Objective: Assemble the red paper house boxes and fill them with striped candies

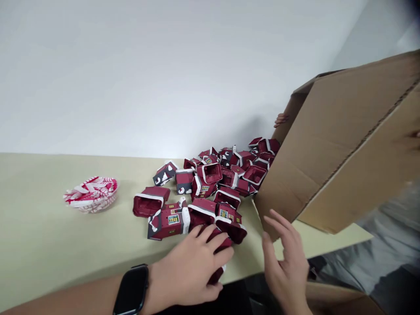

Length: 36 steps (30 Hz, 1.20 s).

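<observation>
A heap of several small dark red toy houses with white trim lies on the beige table. My left hand, with a black smartwatch on its wrist, rests on top of one red house at the table's front edge, fingers curled over it. My right hand is held upright with fingers apart, just beside the lower corner of a tilted cardboard box, holding nothing. Another person's fingers grip the box's far edge.
A small clear bowl filled with red and white striped pieces stands to the left of the heap. A white wall runs behind the table. The floor and another cardboard box show at the lower right.
</observation>
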Each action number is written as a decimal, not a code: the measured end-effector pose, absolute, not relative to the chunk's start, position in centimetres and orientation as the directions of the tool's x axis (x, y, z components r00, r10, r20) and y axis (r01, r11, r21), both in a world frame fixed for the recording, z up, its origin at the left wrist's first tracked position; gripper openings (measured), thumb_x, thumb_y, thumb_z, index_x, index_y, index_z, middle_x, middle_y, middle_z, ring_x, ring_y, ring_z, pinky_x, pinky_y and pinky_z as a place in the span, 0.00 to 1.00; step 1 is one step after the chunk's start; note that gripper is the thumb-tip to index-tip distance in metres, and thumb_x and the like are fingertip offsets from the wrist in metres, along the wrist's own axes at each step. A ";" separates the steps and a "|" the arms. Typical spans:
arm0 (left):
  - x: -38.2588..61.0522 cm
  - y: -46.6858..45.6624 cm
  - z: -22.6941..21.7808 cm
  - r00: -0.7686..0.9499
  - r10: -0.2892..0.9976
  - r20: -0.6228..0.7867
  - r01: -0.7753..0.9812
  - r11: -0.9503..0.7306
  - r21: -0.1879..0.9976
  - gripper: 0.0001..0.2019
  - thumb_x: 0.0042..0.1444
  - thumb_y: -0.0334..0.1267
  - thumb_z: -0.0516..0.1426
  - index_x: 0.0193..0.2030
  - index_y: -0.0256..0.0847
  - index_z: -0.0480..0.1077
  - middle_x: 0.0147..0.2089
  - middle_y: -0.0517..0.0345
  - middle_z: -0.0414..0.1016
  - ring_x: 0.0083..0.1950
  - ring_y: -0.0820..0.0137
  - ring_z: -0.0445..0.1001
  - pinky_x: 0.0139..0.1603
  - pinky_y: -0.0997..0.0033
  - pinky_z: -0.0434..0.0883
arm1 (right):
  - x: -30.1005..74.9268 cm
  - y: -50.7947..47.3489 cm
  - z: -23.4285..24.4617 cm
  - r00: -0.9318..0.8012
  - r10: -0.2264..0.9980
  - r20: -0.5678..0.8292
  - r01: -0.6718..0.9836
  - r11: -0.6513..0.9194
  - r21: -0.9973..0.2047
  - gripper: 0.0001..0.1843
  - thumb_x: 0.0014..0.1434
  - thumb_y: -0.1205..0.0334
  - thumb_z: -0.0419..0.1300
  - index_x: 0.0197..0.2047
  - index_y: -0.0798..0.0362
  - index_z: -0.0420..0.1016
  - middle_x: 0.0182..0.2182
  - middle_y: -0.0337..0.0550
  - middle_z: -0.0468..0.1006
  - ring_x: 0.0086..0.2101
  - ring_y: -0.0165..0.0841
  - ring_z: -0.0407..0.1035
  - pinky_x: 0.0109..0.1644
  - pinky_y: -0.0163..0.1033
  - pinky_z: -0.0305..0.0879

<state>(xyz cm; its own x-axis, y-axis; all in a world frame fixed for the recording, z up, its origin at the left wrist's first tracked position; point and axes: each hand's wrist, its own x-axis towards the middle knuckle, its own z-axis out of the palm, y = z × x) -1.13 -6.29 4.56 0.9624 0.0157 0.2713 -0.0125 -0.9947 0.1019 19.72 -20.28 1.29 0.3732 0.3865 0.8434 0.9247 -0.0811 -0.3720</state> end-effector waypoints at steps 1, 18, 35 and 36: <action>-1.5 -6.0 4.7 0.960 0.026 0.280 -0.003 -0.994 0.105 0.22 0.63 0.47 0.60 0.62 0.47 0.69 0.66 0.52 0.70 0.68 0.52 0.66 0.64 0.52 0.68 | 20.2 -19.5 1.0 0.412 0.442 0.797 0.903 -0.084 -0.421 0.21 0.70 0.52 0.56 0.63 0.47 0.71 0.65 0.53 0.71 0.64 0.50 0.65 0.68 0.64 0.59; -7.4 -3.7 4.3 0.913 0.072 0.402 0.102 -0.993 -0.054 0.30 0.65 0.37 0.56 0.73 0.53 0.60 0.71 0.60 0.67 0.74 0.53 0.60 0.74 0.44 0.54 | 22.8 -12.4 2.2 0.445 0.601 0.664 0.858 -0.073 -0.509 0.27 0.70 0.46 0.54 0.65 0.51 0.71 0.69 0.56 0.64 0.69 0.49 0.56 0.72 0.63 0.54; -3.0 -5.9 4.0 0.698 -0.399 0.595 -0.097 -0.875 -0.474 0.11 0.70 0.36 0.55 0.53 0.43 0.78 0.59 0.60 0.79 0.66 0.65 0.67 0.60 0.61 0.65 | 28.2 -6.9 1.2 0.552 0.685 0.475 0.828 -0.387 -0.405 0.24 0.63 0.61 0.56 0.61 0.57 0.73 0.57 0.59 0.75 0.58 0.54 0.65 0.64 0.56 0.61; -3.0 -6.1 4.0 0.689 -0.404 0.601 -0.104 -0.877 -0.470 0.10 0.69 0.36 0.56 0.51 0.42 0.79 0.58 0.60 0.79 0.66 0.65 0.67 0.60 0.61 0.65 | 28.1 -7.0 1.3 0.542 0.695 0.472 0.834 -0.373 -0.407 0.23 0.63 0.61 0.56 0.60 0.56 0.73 0.56 0.57 0.75 0.57 0.53 0.65 0.64 0.55 0.61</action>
<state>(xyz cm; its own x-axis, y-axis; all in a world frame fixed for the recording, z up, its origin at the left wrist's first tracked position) -2.97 -6.08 4.01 0.6895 -0.4039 0.6013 -0.1038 -0.8766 -0.4699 28.09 -7.01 1.32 0.5416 0.6955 0.4722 0.8338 -0.3730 -0.4070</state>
